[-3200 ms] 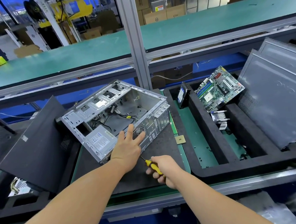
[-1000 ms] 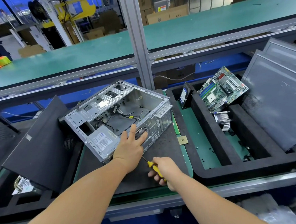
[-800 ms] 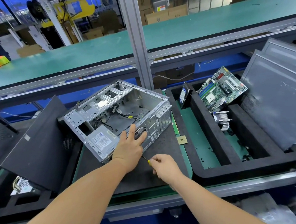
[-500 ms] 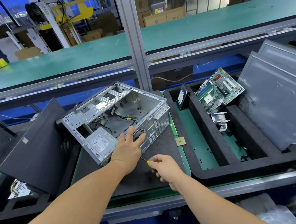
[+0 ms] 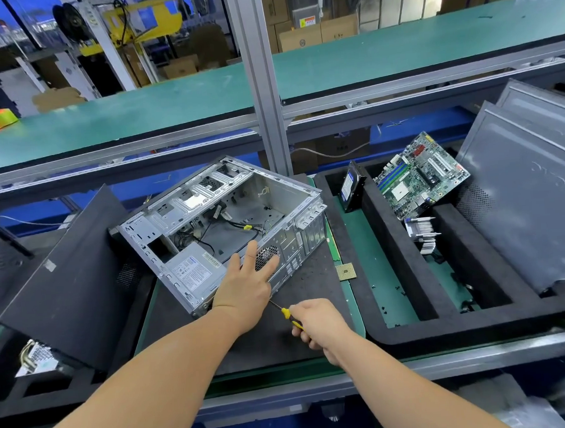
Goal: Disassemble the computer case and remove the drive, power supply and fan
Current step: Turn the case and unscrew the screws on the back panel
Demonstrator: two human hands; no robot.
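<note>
The left hand (image 5: 246,288) lies flat with fingers spread against the near rear wall of the computer case (image 5: 222,228), fingertips beside the round fan grille (image 5: 266,255), while the right hand (image 5: 317,323) curls round the yellow-and-black handle of a screwdriver (image 5: 287,314) whose thin shaft points toward the case's lower edge just under the left palm. The open case sits tilted on the dark foam mat (image 5: 299,289), toward its far left, the power supply (image 5: 193,273) in its near-left corner. A small square chip (image 5: 345,272) lies near the mat's right edge, and beyond it the black foam tray (image 5: 403,335) holds a drive (image 5: 351,189), a motherboard (image 5: 420,177) and a heatsink (image 5: 421,232).
</note>
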